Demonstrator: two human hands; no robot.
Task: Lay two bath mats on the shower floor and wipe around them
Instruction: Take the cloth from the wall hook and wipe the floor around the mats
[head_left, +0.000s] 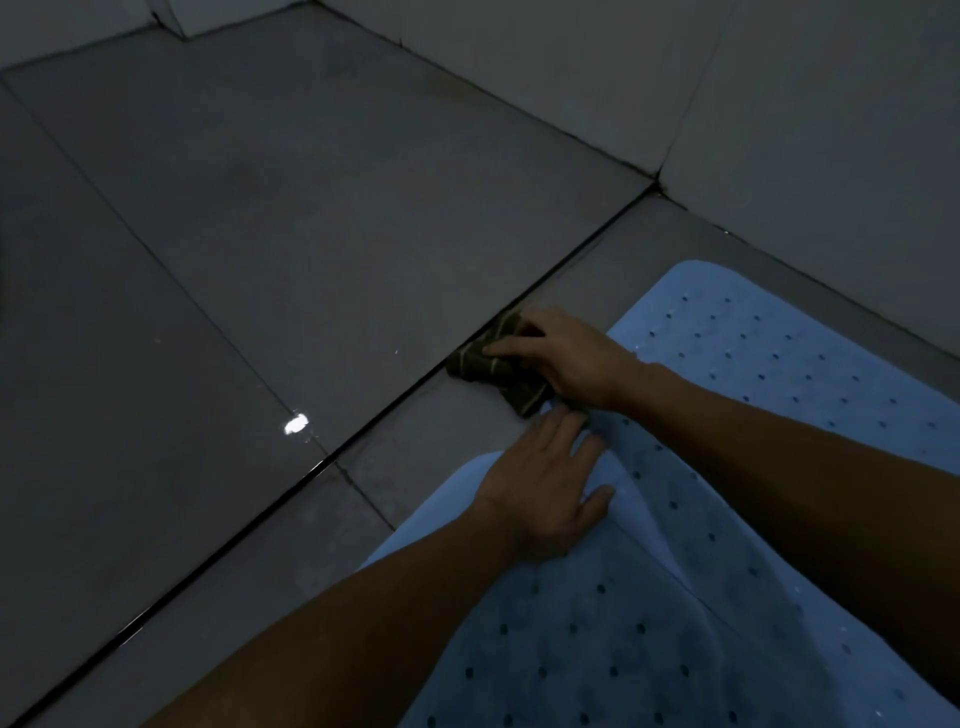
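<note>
Two light blue bath mats with small holes lie on the grey shower floor at the lower right: the far mat (769, 353) near the wall and the near mat (597, 623), which overlaps it. My right hand (561, 358) grips a dark green striped cloth (483, 364) bunched on the floor tile just beyond the mats' edge, beside a dark groove. My left hand (545, 483) rests flat with spread fingers on the near mat's far corner, just below the cloth.
A dark drain groove (322, 462) runs diagonally across the grey floor tiles (291, 218). Light tiled walls (779, 130) rise at the back and right. A bright light reflection (296, 424) shines on the wet-looking tile left of the groove.
</note>
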